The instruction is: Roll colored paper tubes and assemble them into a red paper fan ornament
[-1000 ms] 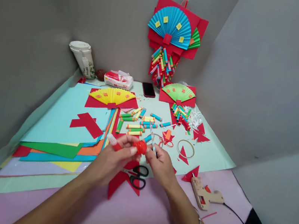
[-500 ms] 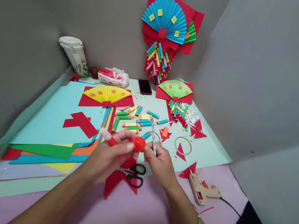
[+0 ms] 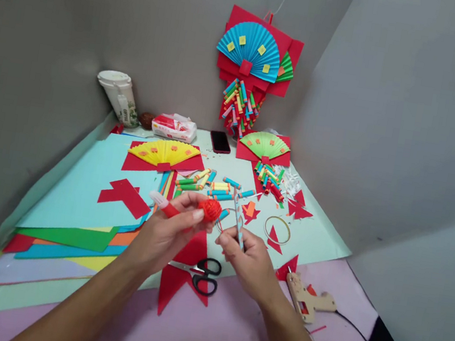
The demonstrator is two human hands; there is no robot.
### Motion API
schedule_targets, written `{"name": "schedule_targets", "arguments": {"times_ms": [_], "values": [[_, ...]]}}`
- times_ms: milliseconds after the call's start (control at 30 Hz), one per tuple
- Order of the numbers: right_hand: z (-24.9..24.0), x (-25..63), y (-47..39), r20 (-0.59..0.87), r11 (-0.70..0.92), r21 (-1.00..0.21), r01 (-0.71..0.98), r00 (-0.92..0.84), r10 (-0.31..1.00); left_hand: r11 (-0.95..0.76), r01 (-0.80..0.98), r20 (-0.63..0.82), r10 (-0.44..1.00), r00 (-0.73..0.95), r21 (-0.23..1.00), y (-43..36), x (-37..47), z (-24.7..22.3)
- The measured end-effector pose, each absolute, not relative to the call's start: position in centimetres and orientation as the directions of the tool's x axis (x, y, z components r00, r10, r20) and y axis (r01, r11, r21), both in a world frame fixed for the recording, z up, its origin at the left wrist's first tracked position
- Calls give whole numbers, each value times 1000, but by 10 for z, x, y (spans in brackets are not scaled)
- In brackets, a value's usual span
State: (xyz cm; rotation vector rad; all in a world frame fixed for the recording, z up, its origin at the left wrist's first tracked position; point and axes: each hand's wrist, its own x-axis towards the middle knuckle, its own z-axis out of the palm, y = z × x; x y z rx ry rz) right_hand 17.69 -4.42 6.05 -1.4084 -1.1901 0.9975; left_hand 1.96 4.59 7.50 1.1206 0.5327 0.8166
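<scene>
Grey walls (image 3: 61,23) are standing behind the desk (image 3: 227,337); left fingers (image 3: 190,220) are pinching the red ball (image 3: 210,210), just beside the right fingers (image 3: 229,245), which are gripping a thin stick (image 3: 238,217).

The cord ball (image 3: 209,210) is orange-red, the hanging pleated fan (image 3: 253,48) blue with yellow squares.

Your bare left hand (image 3: 170,228) curls with its fingers bent; your bare right hand (image 3: 246,257), apart from it, pinches thumb against finger.
</scene>
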Motion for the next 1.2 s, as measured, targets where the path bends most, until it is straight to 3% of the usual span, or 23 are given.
{"name": "schedule_targets", "arguments": {"times_ms": [100, 167, 200, 300, 367, 433, 500, 567, 633, 700, 767, 833, 967, 1100, 1200], "values": [[64, 177, -47, 49, 14, -979, 203, 167, 985, -110, -16, 103, 862, 497, 994, 49, 24, 73], [67, 184, -45, 74, 29, -974, 225, 193, 978, -188, 155, 54, 787, 614, 970, 45, 23, 72], [68, 189, -43, 76, 26, -973, 231, 212, 974, -147, 169, -15, 712, 702, 975, 43, 21, 73], [67, 201, -39, 60, 5, -975, 224, 244, 968, 174, 27, -107, 466, 878, 984, 37, 18, 80], [65, 204, -39, 48, -2, -977, 215, 225, 973, 313, -165, -12, 495, 869, 935, 41, 20, 86], [64, 203, -41, 25, -20, -977, 212, 207, 978, 335, -319, 51, 614, 788, 887, 49, 27, 91], [65, 200, -44, 3, -44, -975, 217, 210, 978, 252, -386, 76, 745, 662, 887, 60, 35, 92], [69, 200, -46, 8, -43, -971, 235, 210, 978, 33, -330, 152, 842, 518, 943, 68, 43, 90], [73, 203, -45, 45, -16, -963, 268, 219, 975, -235, -111, 259, 853, 454, 966, 71, 49, 87], [76, 208, -42, 88, 10, -955, 297, 251, 964, -371, 81, 265, 783, 562, 925, 69, 52, 84], [77, 213, -38, 109, 22, -956, 292, 286, 952, -293, 102, 126, 665, 736, 951, 64, 52, 83], [75, 217, -33, 96, 13, -964, 264, 302, 949, -47, 9, 18, 539, 842, 999, 63, 52, 83], [67, 218, -24, 76, -27, -952, 303, 322, 944, 344, -271, 38, 555, 831, 899, 72, 53, 87], [57, 222, -17, 78, -69, -915, 397, 341, 937, 442, -361, 38, 589, 807, 821, 80, 51, 89], [47, 232, -16, 68, -175, -813, 555, 389, 919, 441, -369, 41, 595, 803, 818, 80, 48, 87]]}}
